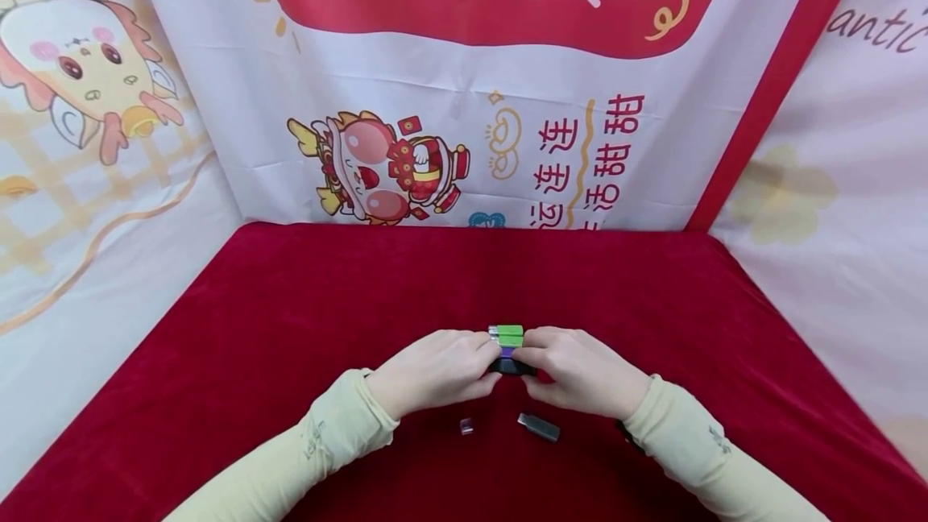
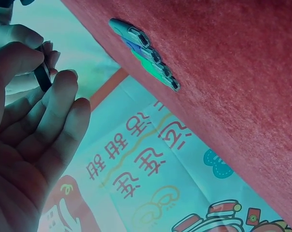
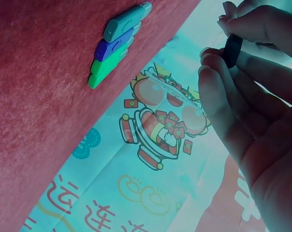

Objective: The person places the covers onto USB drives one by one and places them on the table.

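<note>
My left hand (image 1: 444,369) and right hand (image 1: 580,369) meet at the middle of the red table. Between them they pinch a small black USB stick (image 1: 513,366), with thumbs and fingertips at its ends. The same dark body shows in the left wrist view (image 2: 42,77) and the right wrist view (image 3: 232,50); the fingers cover its ends. Just beyond the hands, USB sticks lie side by side in a row: a green stick (image 3: 106,67), a purple stick (image 3: 114,47) and a grey-teal stick (image 3: 126,23), their metal plugs pointing left.
On the near side of the hands lie a loose dark grey USB stick (image 1: 539,427) and a small clear cap (image 1: 466,426). A dark object (image 1: 629,433) is partly hidden by the right sleeve. Printed cloth (image 1: 449,71) hangs along the far edge of the red tabletop (image 1: 362,280).
</note>
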Motion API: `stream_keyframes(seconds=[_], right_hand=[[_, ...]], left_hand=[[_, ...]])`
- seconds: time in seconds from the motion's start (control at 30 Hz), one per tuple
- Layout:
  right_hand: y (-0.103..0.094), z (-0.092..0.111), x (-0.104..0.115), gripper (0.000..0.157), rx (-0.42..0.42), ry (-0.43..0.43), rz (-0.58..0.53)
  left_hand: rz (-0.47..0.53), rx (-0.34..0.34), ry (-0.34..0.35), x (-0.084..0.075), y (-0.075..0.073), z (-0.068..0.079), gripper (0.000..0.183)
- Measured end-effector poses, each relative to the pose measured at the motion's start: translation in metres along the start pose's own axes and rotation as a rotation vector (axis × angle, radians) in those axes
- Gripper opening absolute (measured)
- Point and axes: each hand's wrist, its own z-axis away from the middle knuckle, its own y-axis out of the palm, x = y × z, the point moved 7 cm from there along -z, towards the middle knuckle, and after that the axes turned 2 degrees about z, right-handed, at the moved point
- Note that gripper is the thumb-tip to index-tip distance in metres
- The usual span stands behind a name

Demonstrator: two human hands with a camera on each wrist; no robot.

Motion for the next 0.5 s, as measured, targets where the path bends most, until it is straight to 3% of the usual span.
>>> stream_keyframes(seconds=[0.23,0.5], right_hand=[[-0.0014,0.0,0.0022,0.029,-0.007,-0.028,-0.006],[-0.0075,0.0,-0.0009,0.028,-0.068,-0.051,0.006]], left_hand=[[-0.011,-0.042,0.032,-0.0019,-0.0002,-0.0004,0.018],[0.017,-0.075,-0.022,0.005,-0.001,-0.0005,0.016]])
